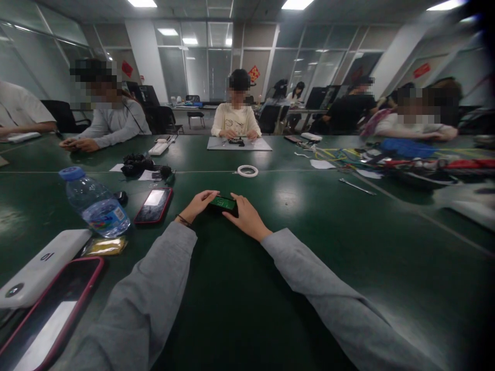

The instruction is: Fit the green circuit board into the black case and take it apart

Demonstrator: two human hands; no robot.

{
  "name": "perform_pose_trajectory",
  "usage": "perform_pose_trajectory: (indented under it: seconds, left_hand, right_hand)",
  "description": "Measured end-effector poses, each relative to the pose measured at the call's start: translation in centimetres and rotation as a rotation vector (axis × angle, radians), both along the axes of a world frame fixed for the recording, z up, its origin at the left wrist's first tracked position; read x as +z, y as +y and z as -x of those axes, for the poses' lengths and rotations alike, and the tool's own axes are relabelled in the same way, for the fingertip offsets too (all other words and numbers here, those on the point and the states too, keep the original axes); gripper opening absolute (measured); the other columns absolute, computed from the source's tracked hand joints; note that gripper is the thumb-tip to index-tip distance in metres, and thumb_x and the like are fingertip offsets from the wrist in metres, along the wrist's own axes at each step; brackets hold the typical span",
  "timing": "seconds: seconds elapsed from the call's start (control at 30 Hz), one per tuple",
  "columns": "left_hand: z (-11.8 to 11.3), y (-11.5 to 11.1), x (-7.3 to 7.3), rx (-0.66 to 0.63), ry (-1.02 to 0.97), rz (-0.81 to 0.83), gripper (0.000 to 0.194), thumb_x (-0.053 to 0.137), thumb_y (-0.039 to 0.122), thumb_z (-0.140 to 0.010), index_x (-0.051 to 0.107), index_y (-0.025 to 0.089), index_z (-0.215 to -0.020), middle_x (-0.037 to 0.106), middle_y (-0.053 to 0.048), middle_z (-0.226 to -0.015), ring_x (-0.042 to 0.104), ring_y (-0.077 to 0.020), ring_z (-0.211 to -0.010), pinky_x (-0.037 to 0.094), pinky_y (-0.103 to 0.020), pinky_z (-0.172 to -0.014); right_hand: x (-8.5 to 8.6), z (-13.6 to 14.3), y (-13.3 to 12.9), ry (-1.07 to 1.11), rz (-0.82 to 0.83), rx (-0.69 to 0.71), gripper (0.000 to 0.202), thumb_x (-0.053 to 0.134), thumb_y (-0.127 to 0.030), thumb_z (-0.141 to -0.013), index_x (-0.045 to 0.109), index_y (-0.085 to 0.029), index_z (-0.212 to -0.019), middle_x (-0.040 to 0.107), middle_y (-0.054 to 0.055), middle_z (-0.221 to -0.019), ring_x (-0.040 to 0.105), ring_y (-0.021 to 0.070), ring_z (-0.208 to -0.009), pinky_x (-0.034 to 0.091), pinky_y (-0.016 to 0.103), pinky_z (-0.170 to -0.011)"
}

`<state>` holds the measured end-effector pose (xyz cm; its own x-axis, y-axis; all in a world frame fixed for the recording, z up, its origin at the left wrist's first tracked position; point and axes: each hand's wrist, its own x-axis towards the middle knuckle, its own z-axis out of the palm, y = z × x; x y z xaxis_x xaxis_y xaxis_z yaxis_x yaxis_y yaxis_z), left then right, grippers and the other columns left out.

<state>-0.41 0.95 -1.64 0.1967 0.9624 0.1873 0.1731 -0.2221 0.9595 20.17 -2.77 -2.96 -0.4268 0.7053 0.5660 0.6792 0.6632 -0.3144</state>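
Now gripping a small dark box [223, 203] with a green face by both ends, well out in front over the bench [247, 309]! Closing the left hand [199, 203] on the left end, and clasping the right end with the right hand [247, 214], setting the thumb at the near edge and the fingers at the far one. Showing the green face upward, right between the two hands. Resting on the bench or hovering just above it? Not being able to tell, with everything looking so dark underneath.

Touching neither the white ring [252, 173] lying beyond, nor the phone [153, 206] to the left, nor the bottle [98, 206] just beside that.

Looking, at a guess, like a holding-and-handling step, steadying rather than reaching or putting down. Probably calling, for any next move, for an even grip at both ends, for small thumb and finger work rather than big arm swings, and for careful pressing, so as not to be letting one end slip or tip.
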Motion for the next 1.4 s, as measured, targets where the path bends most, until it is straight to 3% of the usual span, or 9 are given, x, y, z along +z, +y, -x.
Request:
perform_pose_trajectory:
  seconds: [0.3, 0.53, 0.77, 0.97, 1.13, 1.4]
  left_hand:
    - [0.5, 0.2, -0.4, 0.016, -0.013, 0.011, 0.046, 0.056, 0.046, -0.081, 0.065, 0.013, -0.110, 0.064, -0.010, -0.116, 0.056, -0.0214, -0.109, 0.038, -0.035, -0.099]
    - [0.5, 0.3, -0.4, 0.019, -0.004, -0.003, 0.045, 0.057, 0.045, -0.080, 0.065, 0.013, -0.110, 0.064, -0.010, -0.116, 0.056, -0.0206, -0.108, 0.038, -0.034, -0.098]
    - [0.5, 0.3, -0.5, 0.021, -0.022, 0.000, 0.044, 0.059, 0.045, -0.079, 0.065, 0.013, -0.108, 0.065, -0.010, -0.114, 0.057, -0.0204, -0.106, 0.039, -0.035, -0.097]
    - [0.2, 0.0, 0.0, 0.049, -0.015, -0.004, 0.041, 0.060, 0.043, -0.078, 0.066, 0.013, -0.105, 0.066, -0.010, -0.112, 0.058, -0.0197, -0.103, 0.040, -0.034, -0.097]
    - [0.1, -0.3, 0.4, 0.042, 0.005, 0.006, 0.038, 0.060, 0.041, -0.079, 0.066, 0.012, -0.104, 0.067, -0.010, -0.111, 0.058, -0.0192, -0.103, 0.040, -0.034, -0.097]
    - [0.3, -0.1, 0.0, 0.020, 0.003, 0.016, 0.037, 0.060, 0.041, -0.078, 0.067, 0.014, -0.103, 0.067, -0.009, -0.108, 0.058, -0.0194, -0.102, 0.040, -0.036, -0.097]
  right_hand:
    - [-0.7, -0.5, 0.9, 0.110, 0.069, -0.044, 0.055, 0.064, -0.044, -0.083, 0.044, -0.015, -0.126, 0.051, 0.013, -0.113, 0.052, 0.0274, -0.105, 0.047, 0.045, -0.090]
    - [-0.3, -0.6, 0.8, 0.135, 0.064, 0.028, 0.059, 0.063, -0.037, -0.084, 0.036, -0.024, -0.135, 0.049, 0.010, -0.120, 0.049, 0.0265, -0.111, 0.043, 0.046, -0.096]
    - [-0.9, -0.7, 1.2, 0.120, 0.102, -0.012, 0.065, 0.064, -0.043, -0.083, 0.036, -0.019, -0.136, 0.050, 0.012, -0.119, 0.049, 0.0278, -0.112, 0.044, 0.048, -0.096]
    - [-0.1, -0.6, 0.7, 0.133, 0.064, -0.010, 0.068, 0.067, -0.037, -0.082, 0.033, -0.022, -0.139, 0.048, 0.011, -0.119, 0.048, 0.0266, -0.112, 0.043, 0.046, -0.097]
    - [0.5, -0.7, 0.4, 0.157, 0.076, 0.010, 0.053, 0.067, -0.029, -0.082, 0.044, -0.029, -0.130, 0.049, 0.007, -0.114, 0.051, 0.0244, -0.106, 0.047, 0.044, -0.092]
    - [0.3, -0.7, 0.7, 0.241, 0.106, -0.013, 0.047, 0.070, -0.028, -0.079, 0.048, -0.023, -0.120, 0.050, 0.007, -0.114, 0.053, 0.0242, -0.105, 0.047, 0.043, -0.092]
